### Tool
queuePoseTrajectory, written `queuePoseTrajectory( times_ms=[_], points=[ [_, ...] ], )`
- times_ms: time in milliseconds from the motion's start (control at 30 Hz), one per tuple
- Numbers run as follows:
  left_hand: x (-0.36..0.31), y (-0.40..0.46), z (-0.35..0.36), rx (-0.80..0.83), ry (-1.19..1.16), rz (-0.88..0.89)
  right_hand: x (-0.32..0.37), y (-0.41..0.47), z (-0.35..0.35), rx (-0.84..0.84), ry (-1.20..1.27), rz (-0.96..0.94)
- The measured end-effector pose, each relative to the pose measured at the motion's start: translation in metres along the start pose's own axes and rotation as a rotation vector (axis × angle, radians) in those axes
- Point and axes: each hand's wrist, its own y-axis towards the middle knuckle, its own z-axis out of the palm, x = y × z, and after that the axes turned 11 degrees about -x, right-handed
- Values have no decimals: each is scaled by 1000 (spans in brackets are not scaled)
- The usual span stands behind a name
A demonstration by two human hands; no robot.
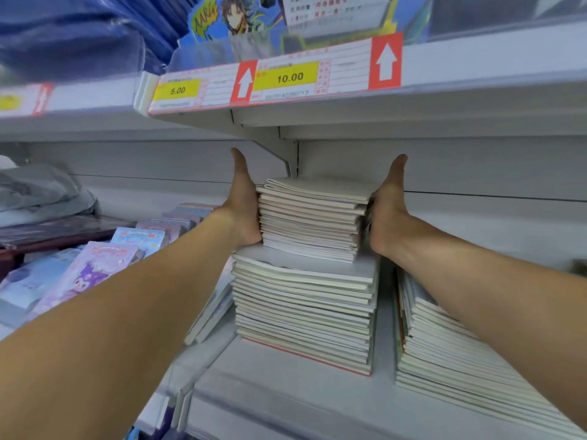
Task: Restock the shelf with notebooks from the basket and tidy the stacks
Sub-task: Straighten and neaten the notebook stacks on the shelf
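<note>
A small stack of white notebooks sits on top of a wider stack of notebooks on the white shelf. My left hand presses flat against the small stack's left side, thumb pointing up. My right hand presses flat against its right side, thumb up too. The fingers of both hands are hidden behind the stack. A third stack of notebooks lies to the right, under my right forearm. The basket is not in view.
The upper shelf edge with price tags reading 5.00 and 10.00 hangs close above the hands. Colourful cartoon notebooks lie fanned out at the left. A few thin notebooks lean against the wide stack's left side.
</note>
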Motion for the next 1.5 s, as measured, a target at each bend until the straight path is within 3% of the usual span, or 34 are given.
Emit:
queuePoseTrajectory(
  times_ms=[133, 267, 433, 567, 633, 867, 1067, 1267, 1500],
  points=[
    [-1, 0, 4, -35, 39, 7, -7, 9, 8, -35, -1, 5],
    [-1, 6, 1, -9, 65, 8, -16, 33, 14, -62, -16, -202],
    [2, 5, 4, -60, 75, 41, -21, 42, -4, -87, -10, -318],
    [4, -1, 11, -355, -98, 224, -7, -11, -2, 0, 33, -121],
    [5, -9, 22, -559, -23, 350, -4, -25, 0, 10, 41, -103],
    [28, -28, 67, -937, 264, 559, -5, -34, 12, 34, 93, -47],
    [33, -16, 69, -1022, 296, 642, -9, -31, 14, 115, 118, -41],
    [34, -13, 72, -1076, 375, 768, -14, -16, -3, 15, -46, -98],
    [45, 0, 90, -1188, 470, 718, -29, 0, 10, 46, 60, -20]
  ],
)
